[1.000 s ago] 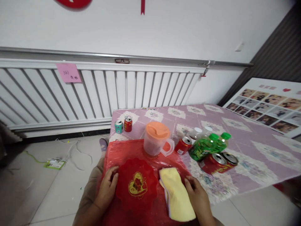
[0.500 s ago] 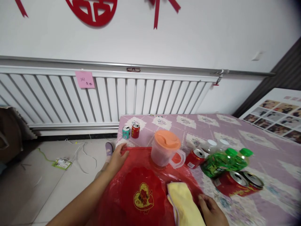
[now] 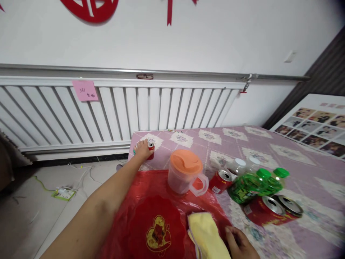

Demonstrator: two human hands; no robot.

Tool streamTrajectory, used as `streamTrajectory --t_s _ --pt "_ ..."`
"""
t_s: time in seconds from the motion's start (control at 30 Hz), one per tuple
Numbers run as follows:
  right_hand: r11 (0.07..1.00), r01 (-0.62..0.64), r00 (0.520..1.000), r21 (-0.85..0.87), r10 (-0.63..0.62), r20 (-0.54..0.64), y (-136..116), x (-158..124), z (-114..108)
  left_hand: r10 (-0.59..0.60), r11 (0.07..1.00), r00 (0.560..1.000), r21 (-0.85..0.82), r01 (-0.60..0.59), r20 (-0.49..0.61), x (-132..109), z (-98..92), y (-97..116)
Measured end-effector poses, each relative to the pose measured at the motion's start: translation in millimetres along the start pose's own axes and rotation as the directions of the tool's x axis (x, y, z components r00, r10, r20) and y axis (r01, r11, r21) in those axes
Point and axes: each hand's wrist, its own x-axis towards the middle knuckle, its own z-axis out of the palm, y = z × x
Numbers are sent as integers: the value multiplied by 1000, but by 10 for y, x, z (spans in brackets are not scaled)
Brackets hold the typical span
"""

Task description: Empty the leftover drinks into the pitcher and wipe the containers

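Note:
My left hand (image 3: 142,149) reaches to the far left corner of the table, its fingers closed around a small teal can (image 3: 134,151) that is mostly hidden. A small red can (image 3: 151,153) stands directly against that hand, partly covered. My right hand (image 3: 239,244) rests at the right edge of a red plastic sheet (image 3: 151,178), beside a folded yellow cloth (image 3: 207,233). Its fingers are curled, and I cannot see what is in them. A red scalloped tray (image 3: 140,223) with a gold heart lies on the sheet. Behind it stands a clear pitcher (image 3: 180,180) with an orange lid.
To the right of the pitcher stand a red can (image 3: 220,182), bottles with white caps (image 3: 239,162), green bottles (image 3: 246,187) and larger cans (image 3: 262,212). A photo board (image 3: 312,122) leans at the right. A white radiator (image 3: 161,108) runs behind the table.
My left hand has moved forward from the red sheet's far left edge to the small cans and closed around the teal one. The view has shifted slightly; my right hand stays by the cloth.

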Motion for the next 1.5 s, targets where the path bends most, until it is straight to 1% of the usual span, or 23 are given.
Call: streamTrajectory --t_s 0.07,0.17,0.37,0.47,0.57,0.63,0.7,0.77,0.87,0.93,1.0,1.07,1.17,1.23,1.33,1.5 --pt "1000 -18 1000 -1 18 3 -11 -9 5 -7 1000 1000 27 6 14 40 35 12" --pt "1000 -12 1000 12 12 -12 -42 -27 10 -1 999 1000 53 0 30 60 66 26" --pt "1000 17 999 24 -16 -43 -29 -40 36 49 998 998 41 -50 31 -26 74 48" --pt "999 34 998 23 -33 -48 -18 -44 44 86 996 996 -4 -86 3 -114 27 75" --pt "999 47 997 23 -46 -56 -42 -63 47 135 988 991 -67 -137 -24 -247 -102 94" --pt "998 60 996 32 -57 -73 -68 -82 54 187 976 982 -112 -188 -22 -384 -244 84" --pt "997 61 995 41 -58 -86 -91 -100 66 251 952 968 -173 -251 -23 -573 -418 50" --pt "998 52 995 36 -49 -87 -106 -115 81 339 873 939 -351 -339 -62 -814 -604 -3" --pt "999 38 995 23 -36 -89 -116 -132 96 378 794 925 -502 -343 -35 -1251 -823 -97" --pt "999 39 995 22 -37 -90 -117 -137 101 362 771 932 -564 -297 4 -1562 -886 -157" --pt "998 48 995 28 -45 -91 -114 -138 107 327 768 944 -597 -234 50 -1853 -871 -211" --pt "997 63 994 35 -59 -90 -109 -136 114 295 766 951 -617 -180 90 -2100 -800 -257" --pt "995 89 992 39 -85 -96 -105 -135 120 261 759 956 -640 -118 134 -2372 -655 -298" --pt "994 102 990 34 -98 -100 -108 -140 120 252 760 958 -640 -109 136 -2497 -571 -306" --pt "994 110 988 22 -107 -107 -118 -152 118 253 785 961 -606 -133 117 -2630 -489 -301" --pt "993 117 987 22 -114 -111 -119 -163 118 303 806 948 -556 -202 96 -2755 -405 -279"
